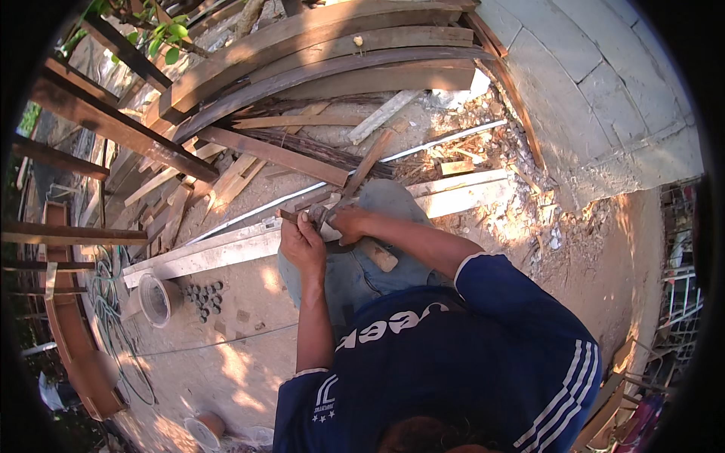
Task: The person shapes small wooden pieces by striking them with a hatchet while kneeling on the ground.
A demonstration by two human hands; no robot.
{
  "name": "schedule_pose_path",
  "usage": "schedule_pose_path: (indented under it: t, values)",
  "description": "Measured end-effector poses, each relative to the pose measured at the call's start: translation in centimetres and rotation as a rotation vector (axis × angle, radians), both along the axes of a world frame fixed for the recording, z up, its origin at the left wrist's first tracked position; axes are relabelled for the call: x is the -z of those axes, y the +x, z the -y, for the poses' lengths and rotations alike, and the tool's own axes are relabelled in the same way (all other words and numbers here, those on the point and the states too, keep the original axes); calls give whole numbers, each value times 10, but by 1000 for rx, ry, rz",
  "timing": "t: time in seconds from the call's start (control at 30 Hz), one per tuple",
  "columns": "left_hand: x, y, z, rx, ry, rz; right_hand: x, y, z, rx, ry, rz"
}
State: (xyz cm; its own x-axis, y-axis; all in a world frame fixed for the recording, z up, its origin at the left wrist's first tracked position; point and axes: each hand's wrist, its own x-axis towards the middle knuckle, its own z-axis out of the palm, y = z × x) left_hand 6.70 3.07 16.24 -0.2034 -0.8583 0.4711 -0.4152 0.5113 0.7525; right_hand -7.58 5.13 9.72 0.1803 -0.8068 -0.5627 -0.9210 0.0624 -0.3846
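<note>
My left hand [303,245] is closed with its thumb raised, around a small brown wooden piece [287,216] above my knees. Close against it, my right hand [352,225] is closed on a tool with a pale wooden handle [380,257]. The handle's thick end sticks out below that hand, toward my body. Dark parts [320,216] of the tool show between the two hands; their exact shape is too small to tell. Just beyond my right hand, a narrow brown wooden strip [370,160] slants away. Both hands are over my legs in blue jeans [393,200].
A long pale beam [219,253] runs across just past my knees. Planks and curved beams [317,38] pile up beyond. At left are a clear bucket [157,300], several small dark round pieces [204,298] and a green hose [106,302]. A concrete block surface [596,83] stands far right.
</note>
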Motion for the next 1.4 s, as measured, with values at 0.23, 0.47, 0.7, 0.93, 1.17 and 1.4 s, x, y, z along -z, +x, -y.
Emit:
schedule_pose_path:
  t: [0.23,0.47,0.7,0.93,1.17,1.4]
  values:
    - [-8,-21,-7,159,9,102,15,28,-31,502,-750,833]
    - [-7,-33,-23,370,229,-29,14,16,-32,398,-745,555]
    - [-48,-6,11,252,397,-323,60,5,-10,525,-633,503]
    - [9,67,31,7,434,44,76,-1,3,403,-727,481]
    - [51,123,-1,-197,396,199,28,15,-11,321,-568,473]
    - [10,85,-22,211,225,169,33,31,-16,315,-563,496]
